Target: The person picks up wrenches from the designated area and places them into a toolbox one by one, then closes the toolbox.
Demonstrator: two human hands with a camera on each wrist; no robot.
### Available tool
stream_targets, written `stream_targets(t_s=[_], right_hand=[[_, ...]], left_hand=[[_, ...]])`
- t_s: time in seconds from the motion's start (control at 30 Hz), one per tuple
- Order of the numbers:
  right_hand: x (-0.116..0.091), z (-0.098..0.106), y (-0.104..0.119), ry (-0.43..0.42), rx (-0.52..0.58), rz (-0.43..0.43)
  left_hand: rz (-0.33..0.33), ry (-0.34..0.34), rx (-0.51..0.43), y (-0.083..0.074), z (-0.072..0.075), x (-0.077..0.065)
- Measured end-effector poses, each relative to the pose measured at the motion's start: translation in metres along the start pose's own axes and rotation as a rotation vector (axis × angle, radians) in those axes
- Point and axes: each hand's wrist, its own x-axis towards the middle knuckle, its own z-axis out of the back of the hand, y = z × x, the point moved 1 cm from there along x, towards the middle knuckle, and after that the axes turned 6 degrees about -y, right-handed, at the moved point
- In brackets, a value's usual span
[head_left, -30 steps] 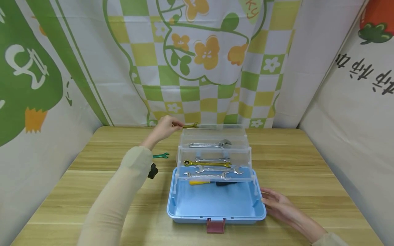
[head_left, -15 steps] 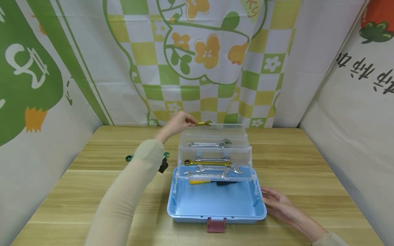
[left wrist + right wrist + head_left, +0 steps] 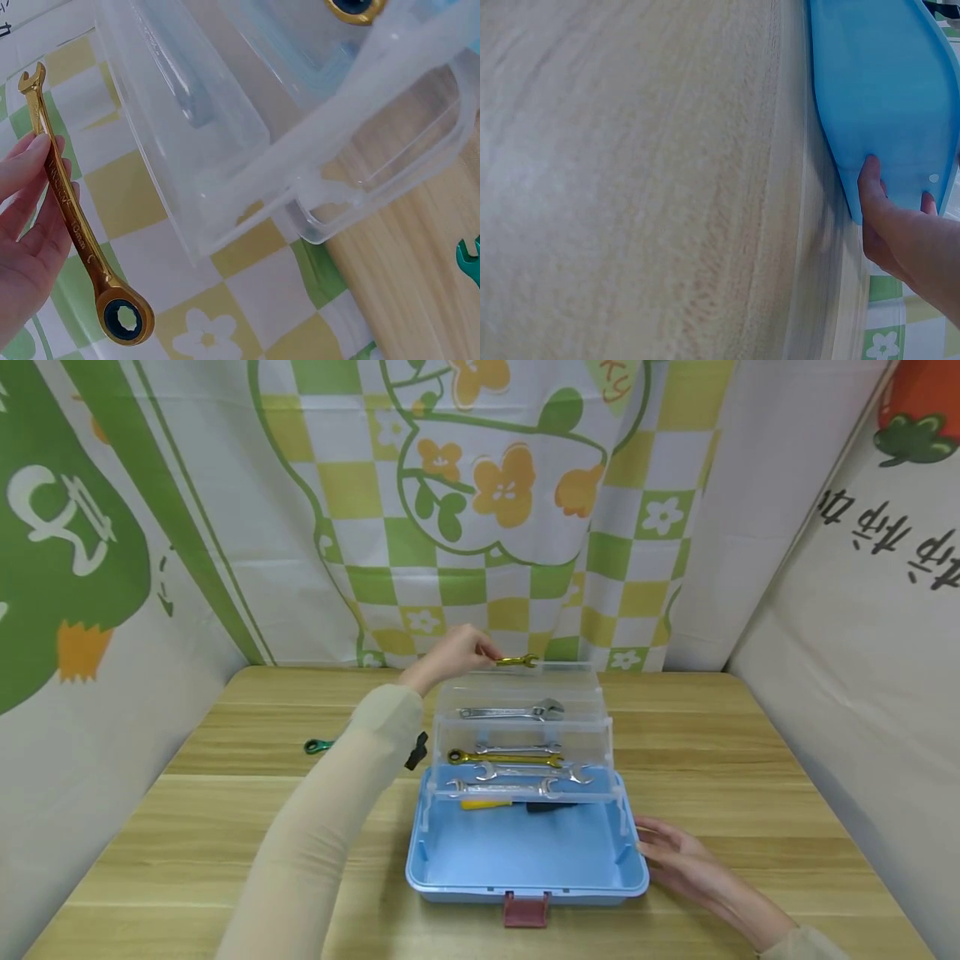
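My left hand [image 3: 467,652] pinches a gold ratcheting combination wrench [image 3: 517,661] above the back edge of the clear upper tray [image 3: 517,681]. In the left wrist view, thumb and fingers hold the wrench [image 3: 79,217] near its open end; its ring end hangs free. My right hand [image 3: 682,857] rests against the right side of the blue toolbox [image 3: 525,856], with its fingertips on the wall in the right wrist view. Clear stepped trays hold an adjustable wrench [image 3: 510,712], another gold wrench [image 3: 510,759] and several silver wrenches [image 3: 532,772].
A green ratcheting wrench [image 3: 318,746] lies on the wooden table [image 3: 720,743], partly behind the left sleeve. Beside it is a small black object [image 3: 417,752]. A yellow handle [image 3: 486,805] and a black handle [image 3: 551,807] lie inside the toolbox. Printed curtains surround the table.
My left hand has moved to the right with the gold wrench, from the tray's left corner to over its back edge. My right hand stays against the toolbox.
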Motion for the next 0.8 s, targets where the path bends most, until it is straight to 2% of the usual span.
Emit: stream_targets(t_s=[0.23,0.5,0.8], right_hand=[[0.001,0.0,0.001,-0.026,-0.042,-0.013],[0.0,0.0,0.0,0.008,-0.011,0.014],[0.001,0.001,-0.001,0.012,0.003,0.016]], left_hand=[[-0.04,0.032,0.026,-0.009,-0.005,0.011],[-0.077,0.045,0.012,-0.015,-0.016,0.02],[-0.051,0.063,0.012,-0.018,-0.027,0.027]])
